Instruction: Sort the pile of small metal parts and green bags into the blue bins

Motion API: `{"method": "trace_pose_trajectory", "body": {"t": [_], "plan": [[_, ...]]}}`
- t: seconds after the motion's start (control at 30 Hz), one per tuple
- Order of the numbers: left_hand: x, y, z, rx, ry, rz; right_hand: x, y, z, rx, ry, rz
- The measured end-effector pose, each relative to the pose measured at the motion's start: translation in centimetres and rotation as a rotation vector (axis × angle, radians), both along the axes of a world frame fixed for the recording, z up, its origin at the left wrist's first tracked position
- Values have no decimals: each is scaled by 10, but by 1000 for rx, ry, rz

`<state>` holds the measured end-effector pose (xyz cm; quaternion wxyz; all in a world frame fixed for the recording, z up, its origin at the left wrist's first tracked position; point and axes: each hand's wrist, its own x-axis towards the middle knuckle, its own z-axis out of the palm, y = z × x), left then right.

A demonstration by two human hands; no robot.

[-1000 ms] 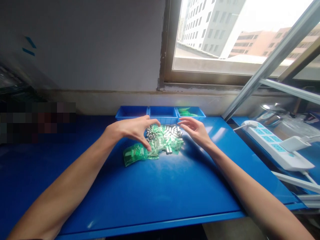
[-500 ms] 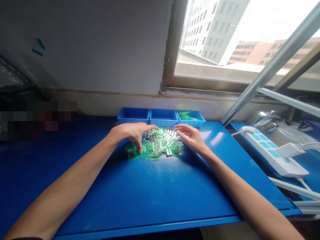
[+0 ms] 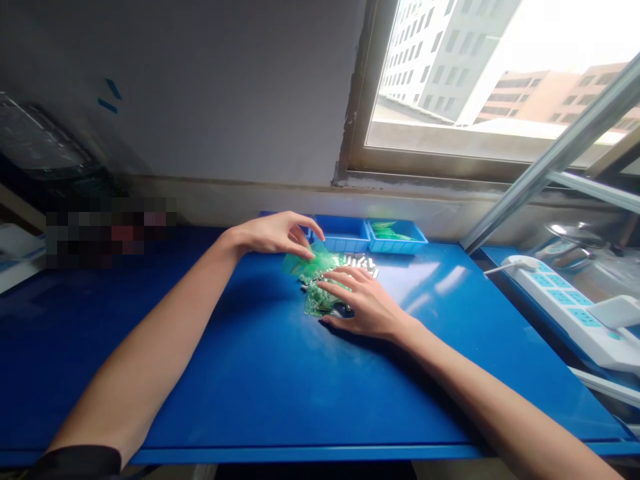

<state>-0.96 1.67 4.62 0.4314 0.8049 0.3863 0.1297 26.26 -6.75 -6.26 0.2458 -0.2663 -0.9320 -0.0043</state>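
Green bag (image 3: 306, 268), translucent, long axis roughly sideways

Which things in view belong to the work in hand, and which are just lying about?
Part of the work:
Green plastic bag at the left hand
Small metal pieces and green packets by the right hand
Three blue bins behind the pile, the rightmost holding green items

Just lying about:
White power strip
White adapter on it
Metal pot
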Motion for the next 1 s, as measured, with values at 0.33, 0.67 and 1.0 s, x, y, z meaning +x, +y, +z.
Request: {"method": "trace_pose_trajectory", "body": {"t": [0.33,0.67,1.0], "plan": [[29,8,-47,124,-181,225,3,8,-8,47,36,126],[37,9,-58,283,-141,295,31,19,0,74,328,-128],[42,5,-49,362,-278,379,29,27,2,-168,516,-230]]}}
